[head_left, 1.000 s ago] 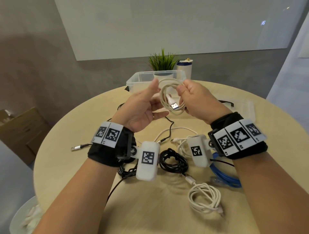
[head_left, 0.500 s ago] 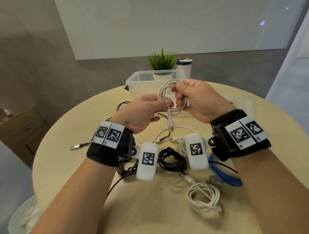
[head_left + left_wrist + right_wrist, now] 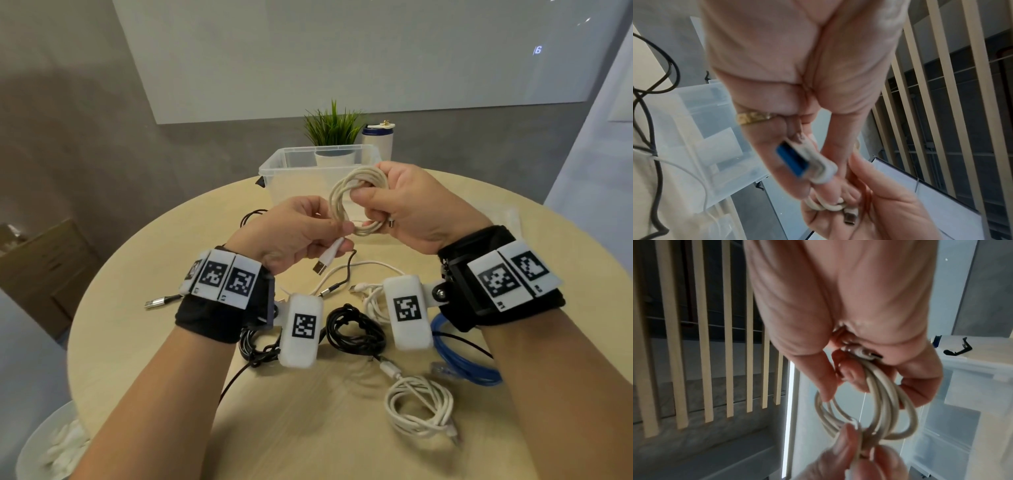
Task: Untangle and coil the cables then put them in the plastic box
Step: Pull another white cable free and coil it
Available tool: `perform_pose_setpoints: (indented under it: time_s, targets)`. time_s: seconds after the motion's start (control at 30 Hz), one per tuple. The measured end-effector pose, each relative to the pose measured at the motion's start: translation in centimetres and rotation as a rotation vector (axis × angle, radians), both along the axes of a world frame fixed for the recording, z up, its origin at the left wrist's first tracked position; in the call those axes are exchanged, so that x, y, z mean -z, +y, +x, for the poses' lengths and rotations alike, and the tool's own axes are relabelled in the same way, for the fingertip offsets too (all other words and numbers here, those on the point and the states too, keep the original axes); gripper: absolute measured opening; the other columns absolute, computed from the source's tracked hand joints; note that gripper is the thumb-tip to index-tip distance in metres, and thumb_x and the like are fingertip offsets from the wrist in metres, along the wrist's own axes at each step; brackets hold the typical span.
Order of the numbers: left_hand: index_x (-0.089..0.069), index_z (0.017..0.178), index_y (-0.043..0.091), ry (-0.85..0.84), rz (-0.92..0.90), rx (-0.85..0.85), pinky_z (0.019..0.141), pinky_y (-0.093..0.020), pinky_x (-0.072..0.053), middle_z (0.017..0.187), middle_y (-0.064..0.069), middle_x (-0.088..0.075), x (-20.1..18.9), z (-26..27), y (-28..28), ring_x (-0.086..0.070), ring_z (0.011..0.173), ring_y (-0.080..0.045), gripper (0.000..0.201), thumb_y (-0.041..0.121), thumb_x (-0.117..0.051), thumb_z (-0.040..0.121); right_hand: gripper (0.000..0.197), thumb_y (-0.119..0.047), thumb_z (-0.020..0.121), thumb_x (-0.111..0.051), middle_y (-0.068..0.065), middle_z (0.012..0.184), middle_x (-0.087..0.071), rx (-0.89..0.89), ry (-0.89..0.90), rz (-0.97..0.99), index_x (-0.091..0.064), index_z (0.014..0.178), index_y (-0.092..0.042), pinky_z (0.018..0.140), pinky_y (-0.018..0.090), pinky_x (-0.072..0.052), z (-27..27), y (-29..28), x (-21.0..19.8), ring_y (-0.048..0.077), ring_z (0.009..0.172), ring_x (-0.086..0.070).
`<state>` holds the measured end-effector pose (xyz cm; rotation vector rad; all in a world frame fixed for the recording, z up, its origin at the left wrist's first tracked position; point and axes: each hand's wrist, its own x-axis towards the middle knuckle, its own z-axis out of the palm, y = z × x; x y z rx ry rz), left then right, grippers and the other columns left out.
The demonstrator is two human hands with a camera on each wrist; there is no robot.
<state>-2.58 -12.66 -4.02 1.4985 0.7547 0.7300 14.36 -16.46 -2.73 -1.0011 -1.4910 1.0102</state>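
Note:
Above the middle of the table my right hand (image 3: 383, 202) grips a coiled cream USB cable (image 3: 337, 202), several loops bunched under thumb and fingers (image 3: 879, 386). My left hand (image 3: 329, 233) pinches the cable's free end just behind its USB-A plug (image 3: 323, 263), which points down toward me; the plug's blue tongue (image 3: 792, 160) shows in the left wrist view. A small second connector (image 3: 850, 217) sticks out by the right palm. The clear plastic box (image 3: 291, 164) stands open behind the hands.
On the round wooden table (image 3: 137, 291) lie a black cable bundle (image 3: 352, 329), a coiled white cable (image 3: 421, 407), a blue cable (image 3: 462, 366), loose white and black leads and a silver plug (image 3: 157, 303). A plant (image 3: 332, 126) and a white bottle (image 3: 378, 137) stand behind the box.
The right hand turned the coil from edge-on to face me and lifted it slightly. The left hand slid down the free end, so the plug now hangs out below its fingers.

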Motion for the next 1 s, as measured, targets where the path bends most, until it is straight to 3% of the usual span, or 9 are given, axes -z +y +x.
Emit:
perform_pose_setpoints:
  time_s: [0.13, 0.27, 0.33, 0.43, 0.53, 0.63, 0.73, 0.87, 1.0]
  targets:
    - [-0.058, 0.076, 0.007, 0.136, 0.039, 0.042, 0.052, -0.023, -0.047, 0.067, -0.012, -0.065, 0.1, 0.1, -0.5, -0.061, 0.058, -0.019, 0.012, 0.005, -0.069, 0.078, 0.008, -0.014, 0.09, -0.063, -0.009, 0.057, -0.05, 0.079, -0.021, 0.061, -0.055, 0.089, -0.016, 0.052, 0.025, -0.043, 0.5, 0.1, -0.2, 0.005, 0.049, -0.039]
    - [-0.065, 0.078, 0.005, 0.149, 0.071, -0.01, 0.055, -0.024, -0.052, 0.087, -0.016, -0.064, 0.1, -0.1, -0.2, -0.061, 0.055, -0.015, 0.01, -0.002, -0.063, 0.084, 0.027, -0.035, 0.074, -0.071, 0.003, 0.072, -0.052, 0.029, -0.108, 0.046, -0.06, 0.092, -0.017, 0.057, 0.029, -0.046, 1.5, -0.3, -0.3, 0.009, 0.056, -0.044]
    - [-0.068, 0.084, 0.009, 0.182, 0.129, -0.016, 0.06, -0.027, -0.048, 0.078, -0.008, -0.064, -0.2, -0.4, -0.1, -0.062, 0.057, -0.013, 0.011, 0.0, -0.063, 0.086, 0.032, -0.04, 0.077, -0.069, -0.001, 0.067, -0.049, 0.086, -0.105, 0.058, -0.058, 0.093, -0.014, 0.054, 0.026, -0.044, 1.4, -0.2, -0.3, 0.009, 0.055, -0.042]
    - [-0.067, 0.089, 0.013, 0.177, 0.178, -0.013, 0.057, -0.022, -0.045, 0.063, -0.002, -0.06, -0.5, -0.8, -0.1, -0.064, 0.057, -0.012, 0.012, 0.002, -0.063, 0.086, 0.031, -0.041, 0.089, -0.061, -0.01, 0.054, -0.046, 0.222, -0.144, 0.109, -0.059, 0.093, -0.011, 0.051, 0.024, -0.042, 0.9, 0.3, -0.1, 0.006, 0.05, -0.042]
    - [-0.065, 0.082, 0.012, 0.187, 0.241, -0.048, 0.054, -0.017, -0.042, 0.066, 0.0, -0.065, -0.4, -0.5, -0.3, -0.061, 0.06, -0.008, 0.005, 0.009, -0.064, 0.086, 0.041, -0.042, 0.094, -0.055, -0.004, 0.056, -0.043, 0.258, -0.18, 0.127, -0.06, 0.095, -0.001, 0.047, 0.022, -0.04, 0.4, 0.5, 0.1, 0.006, 0.046, -0.04]
    - [-0.065, 0.074, 0.012, 0.143, 0.253, -0.108, 0.048, -0.015, -0.036, 0.062, 0.004, -0.063, -0.2, 0.0, -0.2, -0.052, 0.052, -0.004, 0.012, 0.011, -0.065, 0.086, 0.033, -0.042, 0.096, -0.053, 0.0, 0.058, -0.045, 0.265, -0.24, 0.158, -0.063, 0.09, -0.011, 0.046, 0.018, -0.04, 0.2, 0.4, 0.1, 0.004, 0.045, -0.042]
    - [-0.063, 0.075, 0.01, 0.031, 0.262, -0.125, 0.044, -0.014, -0.036, 0.065, -0.003, -0.06, -0.3, 0.3, -0.5, -0.049, 0.049, -0.005, 0.01, 0.004, -0.065, 0.083, 0.037, -0.043, 0.095, -0.052, 0.001, 0.057, -0.044, 0.29, -0.228, 0.191, -0.064, 0.09, -0.009, 0.045, 0.018, -0.041, 0.3, 0.4, 0.1, 0.007, 0.046, -0.043]
    - [-0.058, 0.075, 0.007, -0.044, 0.324, -0.093, 0.046, -0.014, -0.041, 0.069, -0.008, -0.058, -1.0, -0.2, -0.9, -0.057, 0.053, -0.006, 0.01, 0.01, -0.067, 0.074, 0.038, -0.042, 0.097, -0.05, 0.004, 0.055, -0.042, 0.321, -0.234, 0.191, -0.06, 0.076, -0.012, 0.045, 0.016, -0.042, 0.1, 0.5, 0.2, 0.007, 0.045, -0.042]
    - [-0.057, 0.074, 0.011, -0.097, 0.387, -0.257, 0.053, -0.017, -0.047, 0.065, -0.003, -0.059, -1.4, -0.9, -0.3, -0.057, 0.055, -0.008, 0.016, 0.003, -0.064, 0.086, 0.041, -0.038, 0.1, -0.047, 0.002, 0.051, -0.039, 0.276, -0.252, 0.173, -0.058, 0.07, -0.012, 0.049, 0.025, -0.047, -0.5, 0.4, 0.2, 0.006, 0.039, -0.04]
